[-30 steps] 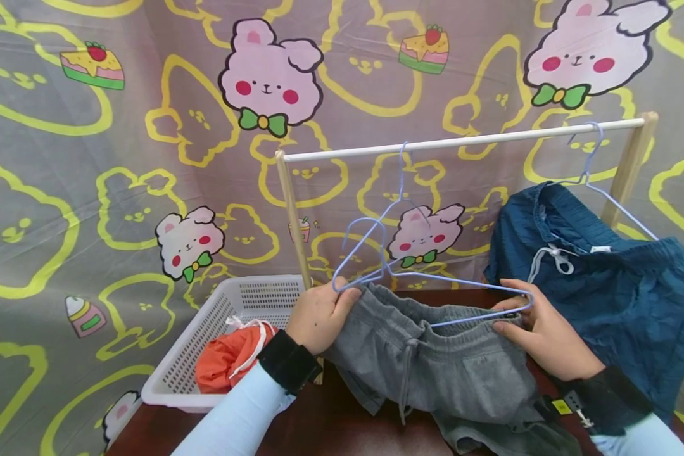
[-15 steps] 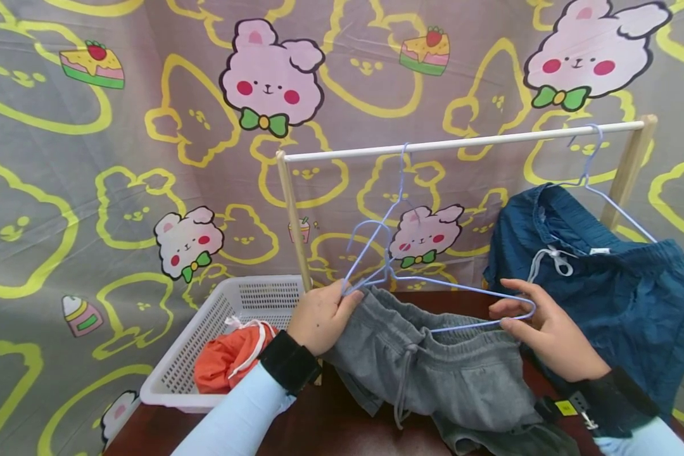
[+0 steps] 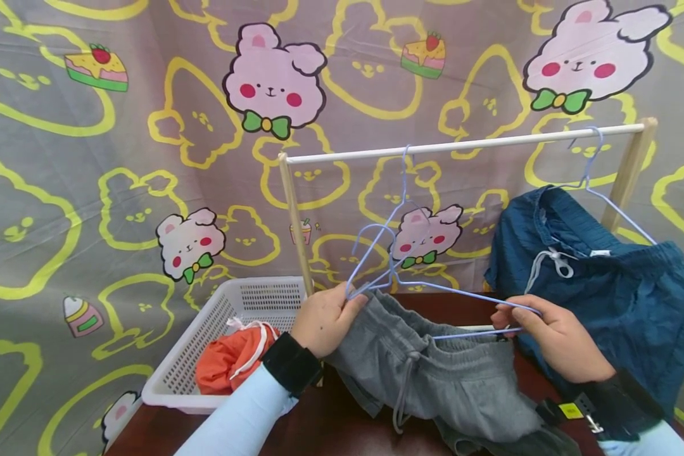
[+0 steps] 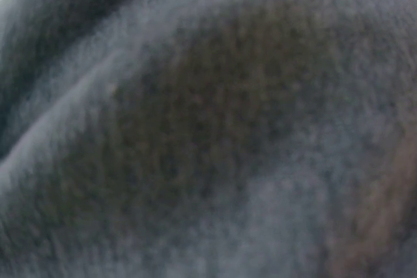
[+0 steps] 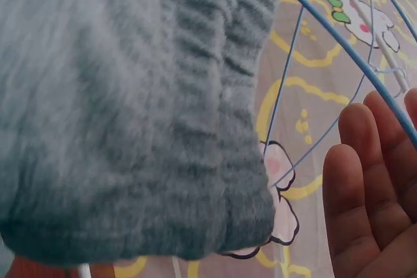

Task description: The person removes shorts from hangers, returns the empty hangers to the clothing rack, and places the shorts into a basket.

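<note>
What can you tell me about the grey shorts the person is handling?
The grey shorts look like soft knitted jersey, with a gathered elastic waistband and a grey drawstring hanging from the front. They lie crumpled on the dark wooden table, waistband raised toward the rack. The left hand grips the waistband's left end together with a thin light-blue wire hanger; the right hand pinches the hanger's other end at the waistband's right side. Blue shorts hang just beside them.

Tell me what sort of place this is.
Likely a small laundry-hanging setup at a table: a wooden clothes rack holding hung blue shorts, a white laundry basket, and a cartoon bunny backdrop.
</note>
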### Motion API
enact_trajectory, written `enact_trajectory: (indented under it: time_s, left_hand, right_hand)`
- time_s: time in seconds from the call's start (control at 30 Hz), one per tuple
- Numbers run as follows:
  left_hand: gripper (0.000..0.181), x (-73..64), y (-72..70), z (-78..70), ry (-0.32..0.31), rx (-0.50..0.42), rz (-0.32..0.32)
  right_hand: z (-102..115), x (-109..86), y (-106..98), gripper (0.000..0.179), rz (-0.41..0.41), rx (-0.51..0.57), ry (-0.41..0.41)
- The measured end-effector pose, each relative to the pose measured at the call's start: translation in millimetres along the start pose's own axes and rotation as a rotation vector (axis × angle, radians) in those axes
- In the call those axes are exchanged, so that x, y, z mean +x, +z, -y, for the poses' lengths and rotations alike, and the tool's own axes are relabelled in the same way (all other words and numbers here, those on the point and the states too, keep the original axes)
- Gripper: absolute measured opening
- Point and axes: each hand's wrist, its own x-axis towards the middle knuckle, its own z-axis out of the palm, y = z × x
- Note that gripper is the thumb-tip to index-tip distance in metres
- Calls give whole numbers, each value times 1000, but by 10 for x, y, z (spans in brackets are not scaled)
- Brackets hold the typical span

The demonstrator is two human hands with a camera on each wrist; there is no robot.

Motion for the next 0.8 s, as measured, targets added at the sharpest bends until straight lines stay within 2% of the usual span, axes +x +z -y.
enact_trajectory:
  time_s: [0.1,0.2,0.37,0.5,0.63,0.8]
  left_hand:
    - [38,-9,-4,1,-1,-17,-1]
    - [38,-13,-9,4,1,-29,1]
    - [35,-13,-2,21,-8,-37,6]
    - [34,-18,4,39,-24,-50,34]
    - [33,-35,11,61,-31,-60,57]
    - [32,-48,21,98,-29,-45,59]
  right_hand:
    - [7,-14,-7,30,1,56,-11]
    - [6,-23,-15,29,14,158,-24]
    - [-26,-25,-31,30,63,436,-79]
    - [-69,-23,-48,37,103,631,-142]
    - [-82,-29,-72,38,105,675,-147]
    - [-101,-53,-117,35,61,609,-102]
